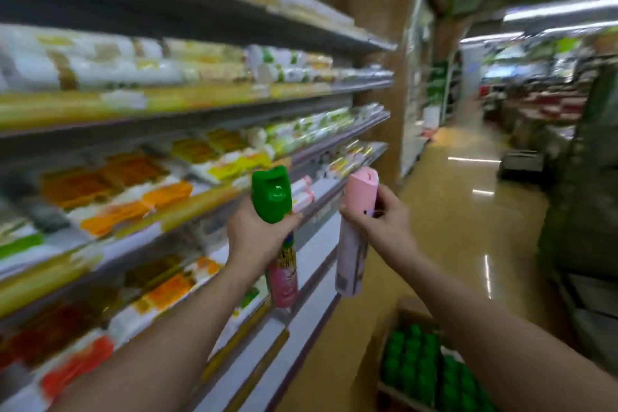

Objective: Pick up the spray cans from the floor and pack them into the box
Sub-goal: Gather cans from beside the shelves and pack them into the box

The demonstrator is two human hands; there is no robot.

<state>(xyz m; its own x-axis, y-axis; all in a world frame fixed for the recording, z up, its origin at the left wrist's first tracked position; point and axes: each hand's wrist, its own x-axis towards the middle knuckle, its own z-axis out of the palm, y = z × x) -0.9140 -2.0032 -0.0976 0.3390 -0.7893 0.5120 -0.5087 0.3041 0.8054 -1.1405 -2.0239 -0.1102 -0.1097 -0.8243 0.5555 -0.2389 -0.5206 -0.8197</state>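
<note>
Left grip round green-capped can, right grip round pink can, both near-upright, caps up

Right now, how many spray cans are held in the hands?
2. The green-capped can is in the left hand, the pink-capped can in the right hand. More green caps sit in the box below, too blurred to count.

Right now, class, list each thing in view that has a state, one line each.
Green-capped can: cap on, tilted, gripped by left hand.
Pink can: cap on, gripped by right hand.
Box: open, partly filled.
Packed cans: upright in box, caps on.
</note>
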